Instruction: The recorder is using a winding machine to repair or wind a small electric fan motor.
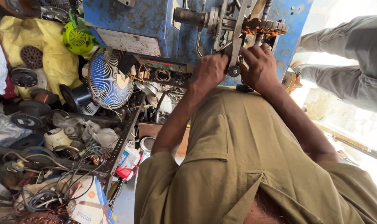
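We see the left hand (210, 71) and right hand (259, 66) gripping the blue machine's (147, 20) metal frame (237, 39); a fan (109, 79) stands left.

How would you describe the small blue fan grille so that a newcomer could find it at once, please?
Start at the big blue machine that both hands work on, then look down to its lower left corner. There a round blue wire fan grille leans on edge, the only blue ribbed disc with a white hub; its neighbour fan is lime green.

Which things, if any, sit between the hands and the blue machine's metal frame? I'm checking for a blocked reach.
Nothing visible. The left hand and right hand are both already on the metal frame of the blue machine.
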